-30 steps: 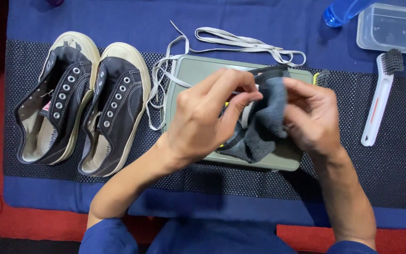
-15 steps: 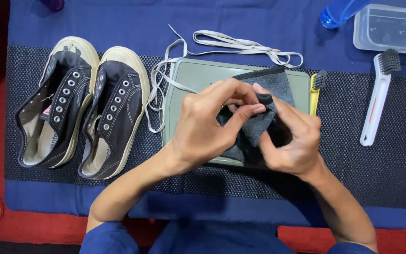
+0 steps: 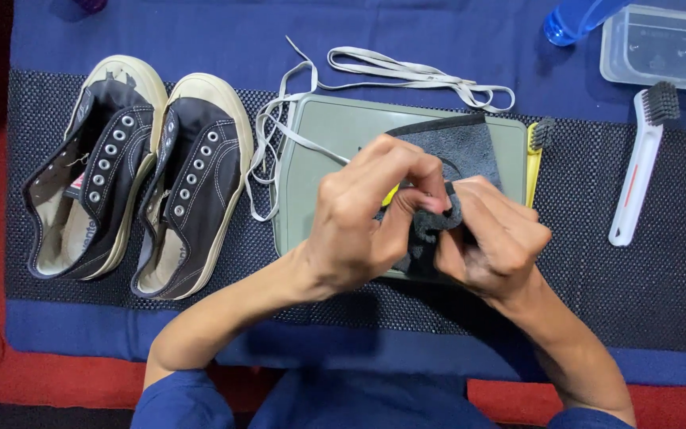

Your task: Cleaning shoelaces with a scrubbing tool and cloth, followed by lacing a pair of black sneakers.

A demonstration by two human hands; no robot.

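My left hand [image 3: 371, 210] and my right hand [image 3: 494, 238] meet over a grey-green tray [image 3: 319, 135] and both pinch a dark grey cloth [image 3: 458, 151]. The cloth is bunched between my fingers, and its upper part lies flat on the tray. A bit of something yellow [image 3: 391, 193] shows under my left fingers; what it is stays hidden. To the left, two black canvas shoes with cream soles, one [image 3: 89, 171] beside the other [image 3: 196, 183], lie without laces. White laces [image 3: 406, 73] trail across the mat above the tray.
A yellow brush [image 3: 533, 159] lies along the tray's right edge. A white long-handled brush [image 3: 637, 171] rests further right. A clear plastic container [image 3: 660, 44] and a blue bottle [image 3: 577, 17] stand at the top right. Everything sits on a black mesh mat [image 3: 637, 302] over blue cloth.
My hands have drawn closer together and bunched the cloth tighter between the fingers. The right hand dropped lower, baring the cloth's flat upper part.
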